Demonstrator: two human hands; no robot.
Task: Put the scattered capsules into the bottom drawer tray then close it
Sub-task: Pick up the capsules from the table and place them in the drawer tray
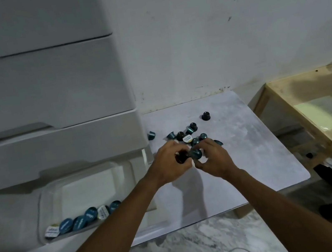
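A white drawer unit (40,91) is seen at nine o'clock of the table (251,144), with its bottom drawer (7,218) pulled open. A clear tray (87,187) is held in that drawer. A row of capsules (84,218) is lined along the tray's six o'clock edge, lids showing. The blue and white lids bear print, but it is too blurred to be read. A single teal capsule (151,135) is laid just beside the unit.

Over the table's middle the left hand (169,165) is curled, its grip pinched on a dark capsule (181,157). At three o'clock of it, the right hand (214,159) is held with its grip pinched on a teal-blue capsule (196,153).

At twelve o'clock of the hands, scattered capsules (193,129) are clustered on the table. Among them a white lid (187,138) is marked with writing that cannot be made out. A lone black capsule (205,116) is set apart at one o'clock. A wooden stand (287,92) is seen at three o'clock of the table.
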